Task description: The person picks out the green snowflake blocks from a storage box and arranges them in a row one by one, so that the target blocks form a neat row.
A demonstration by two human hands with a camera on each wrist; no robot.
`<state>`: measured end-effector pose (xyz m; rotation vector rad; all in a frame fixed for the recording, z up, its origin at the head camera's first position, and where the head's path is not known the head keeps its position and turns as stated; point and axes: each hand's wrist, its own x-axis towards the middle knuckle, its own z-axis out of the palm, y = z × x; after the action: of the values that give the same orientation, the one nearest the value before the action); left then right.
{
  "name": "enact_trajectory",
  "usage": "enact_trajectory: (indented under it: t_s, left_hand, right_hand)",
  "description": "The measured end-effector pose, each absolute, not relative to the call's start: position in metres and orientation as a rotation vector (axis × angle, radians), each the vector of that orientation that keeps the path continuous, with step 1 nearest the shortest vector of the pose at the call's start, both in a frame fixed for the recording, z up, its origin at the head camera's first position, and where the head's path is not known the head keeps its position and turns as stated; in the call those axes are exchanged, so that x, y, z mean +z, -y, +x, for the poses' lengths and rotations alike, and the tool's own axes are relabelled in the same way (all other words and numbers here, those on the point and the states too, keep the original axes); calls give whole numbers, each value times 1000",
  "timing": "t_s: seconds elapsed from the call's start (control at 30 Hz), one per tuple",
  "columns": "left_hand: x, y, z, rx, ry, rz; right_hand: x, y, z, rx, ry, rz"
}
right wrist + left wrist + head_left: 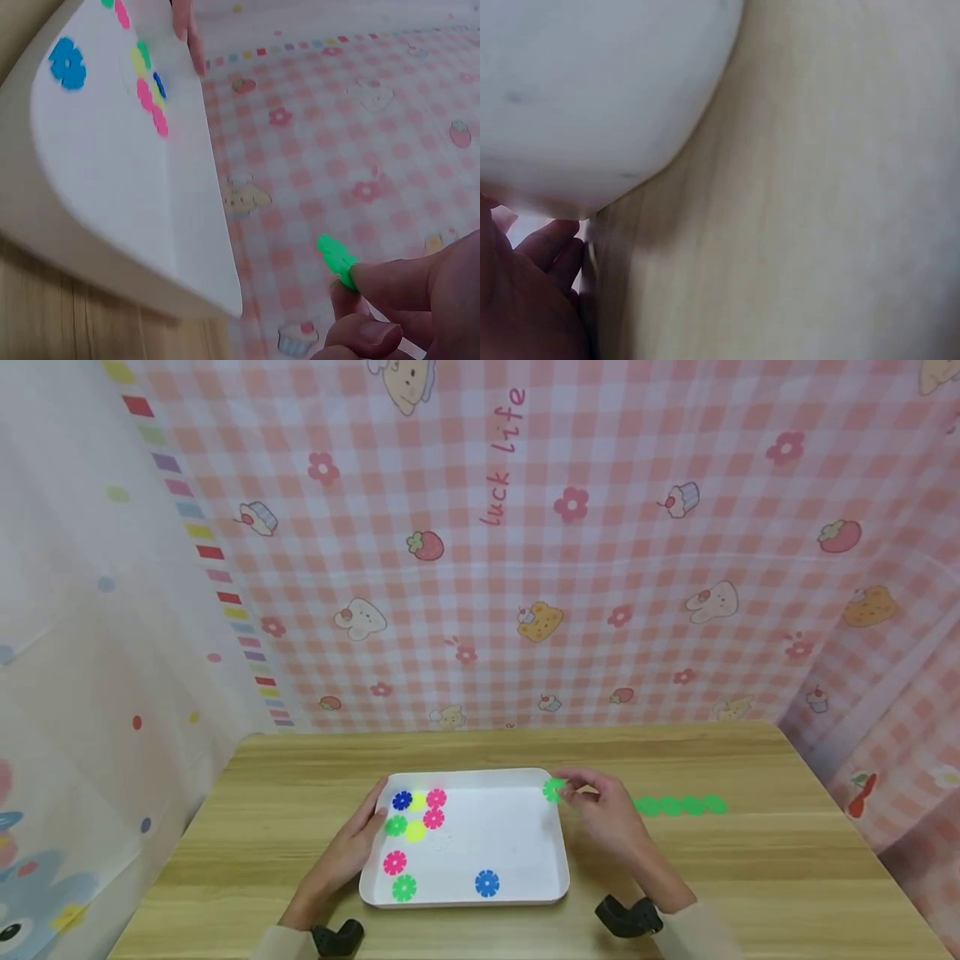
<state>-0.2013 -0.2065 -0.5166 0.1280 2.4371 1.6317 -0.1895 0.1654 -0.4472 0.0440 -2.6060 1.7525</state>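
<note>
A white tray (517,843) lies on the wooden table, holding several notched plastic discs in pink, yellow, green and blue. My left hand (352,845) grips the tray's left edge, thumb at the rim; the left wrist view shows the fingers (551,244) against its side. Between thumb and index finger, my right hand (606,810) pinches a green notched disc (337,259), raised near the tray's far right corner. One blue disc (487,883) sits by the near side, apart from the group around the dark blue disc (402,800).
To the right of the tray, a row of several green discs (682,805) lies on the wooden table (787,877). A pink checked cloth (570,577) hangs behind the table, and a pale dotted cloth (90,635) hangs at the left.
</note>
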Motion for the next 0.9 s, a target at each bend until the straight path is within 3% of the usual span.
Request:
enact_trajectory:
  t_s: [0.9]
  left_hand:
    - [-516,207,-200,1648,-2428,117]
  right_hand:
    - [-463,-330,-172,1476,2518,-348]
